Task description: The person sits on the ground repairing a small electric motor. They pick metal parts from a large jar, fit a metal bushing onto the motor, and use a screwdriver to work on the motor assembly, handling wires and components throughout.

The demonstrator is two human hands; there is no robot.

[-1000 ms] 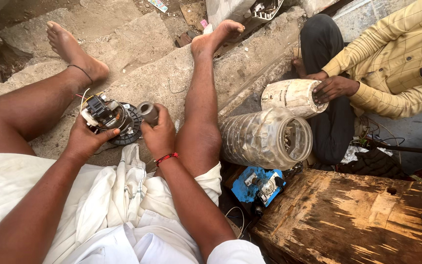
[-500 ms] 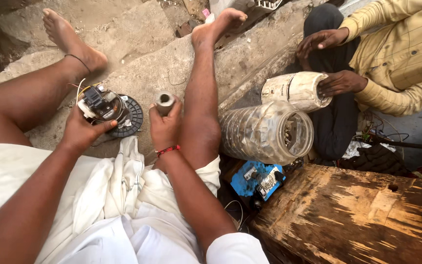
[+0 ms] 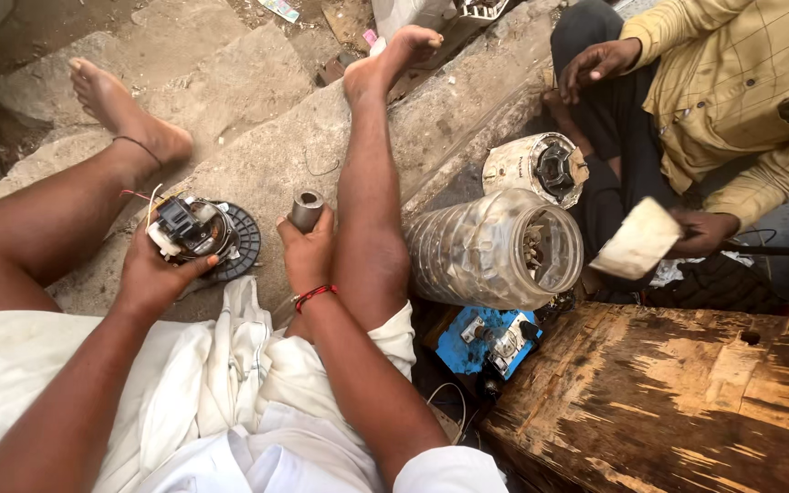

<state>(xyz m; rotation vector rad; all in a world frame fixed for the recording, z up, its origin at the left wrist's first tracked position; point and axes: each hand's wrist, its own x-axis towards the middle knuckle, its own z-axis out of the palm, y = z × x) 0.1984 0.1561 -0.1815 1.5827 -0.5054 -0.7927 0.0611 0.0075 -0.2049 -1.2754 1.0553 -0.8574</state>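
Observation:
I sit on a stone slab [image 3: 257, 137] with my bare legs stretched out. My left hand [image 3: 152, 274] grips a small electric motor [image 3: 198, 233] with a black round base and loose red and white wires, resting on the stone between my legs. My right hand [image 3: 308, 256] holds a short grey metal sleeve [image 3: 306, 210] upright, apart from the motor and close to my right leg [image 3: 367, 183]. A red thread band circles my right wrist.
A clear plastic jar [image 3: 495, 251] lies on its side to my right, beside a white appliance housing [image 3: 541, 169]. A blue part [image 3: 490, 338] sits below it. A worn wooden block [image 3: 668, 402] is at lower right. A person in a yellow shirt [image 3: 741, 91] sits there holding a pale flat piece [image 3: 636, 239].
My right hand lifted the metal sleeve off the motor and moved it right. The person beside me let go of the white housing and now holds a pale flat piece.

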